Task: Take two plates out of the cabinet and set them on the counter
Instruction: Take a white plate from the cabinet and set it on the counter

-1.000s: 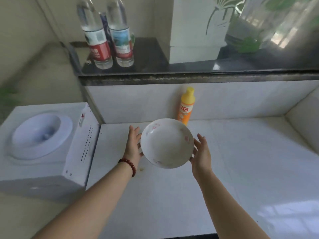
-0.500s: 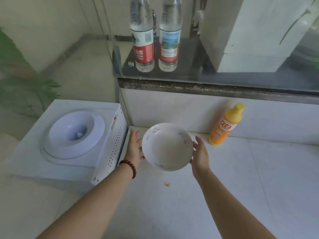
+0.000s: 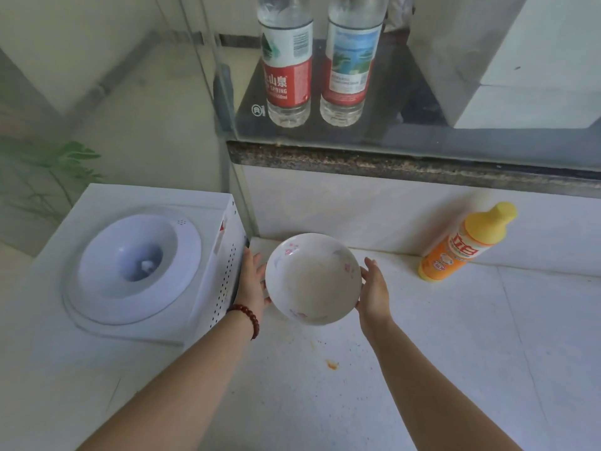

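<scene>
A deep white plate (image 3: 313, 278) with faint pink and grey flower marks is held above the white counter (image 3: 455, 353), near its back left corner. My left hand (image 3: 252, 279), with a red bead bracelet on the wrist, presses on the plate's left rim. On the right rim rests my right hand (image 3: 374, 291). The plate tilts slightly toward me, and whether it touches the counter I cannot tell. Only this one plate is visible, and no cabinet is in view.
A white water dispenser top (image 3: 136, 268) stands just left of my left hand. An orange detergent bottle (image 3: 461, 245) leans against the tiled back wall at the right. Two water bottles (image 3: 286, 60) stand on the dark ledge above. A small orange stain (image 3: 331, 364) marks the counter.
The plate and both hands have moved left and toward the back corner of the counter, close to the water dispenser. The view has swung left with them.
</scene>
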Demonstrator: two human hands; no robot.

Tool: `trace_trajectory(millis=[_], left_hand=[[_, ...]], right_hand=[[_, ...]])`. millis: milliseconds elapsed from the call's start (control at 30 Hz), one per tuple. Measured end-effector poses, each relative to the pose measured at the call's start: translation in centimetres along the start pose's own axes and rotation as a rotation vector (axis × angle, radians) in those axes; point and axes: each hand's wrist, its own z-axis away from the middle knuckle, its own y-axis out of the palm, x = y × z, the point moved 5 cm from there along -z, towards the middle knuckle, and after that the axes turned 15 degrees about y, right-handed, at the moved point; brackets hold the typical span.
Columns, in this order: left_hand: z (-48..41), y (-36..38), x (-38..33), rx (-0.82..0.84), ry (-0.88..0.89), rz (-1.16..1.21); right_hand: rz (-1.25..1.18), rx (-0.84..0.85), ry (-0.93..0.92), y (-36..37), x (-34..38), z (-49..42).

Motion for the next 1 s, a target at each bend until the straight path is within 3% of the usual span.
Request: trace_trajectory(millis=[800,1000], left_hand=[[-1.7,-0.1,1.3,-0.003,-0.046,-0.036],[-1.3,-0.1,0.9,0.047,0.029,-0.131]], right_hand=[[0.052,-0.079,0.032,-0.3,-0.5,-0.2],[0.105,-0.081,0.023,-0.3,-0.2,0.4]])
